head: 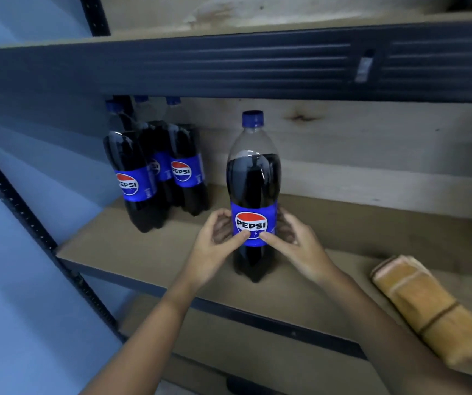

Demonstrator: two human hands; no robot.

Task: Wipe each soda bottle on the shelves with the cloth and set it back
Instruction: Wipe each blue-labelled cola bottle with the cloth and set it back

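Both hands' fingers (274, 240) clamped round bottle (253, 178), far fingertips hidden behind it

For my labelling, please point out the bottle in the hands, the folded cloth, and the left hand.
front bottle (253, 178), head view, dark upper body
folded cloth (428, 309), head view, middle of top
left hand (214, 246), head view, back of hand

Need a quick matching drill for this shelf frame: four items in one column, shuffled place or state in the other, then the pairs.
Items
1. upright cola bottle with blue cap and blue label
2. folded tan cloth with dark stripes
3. cluster of three cola bottles
4. dark metal shelf beam

Places or states
A. back left of the wooden shelf
B. lying at the shelf's right front
C. held between left hand and right hand
D. overhead, across the top

Pairs: 1-C, 2-B, 3-A, 4-D
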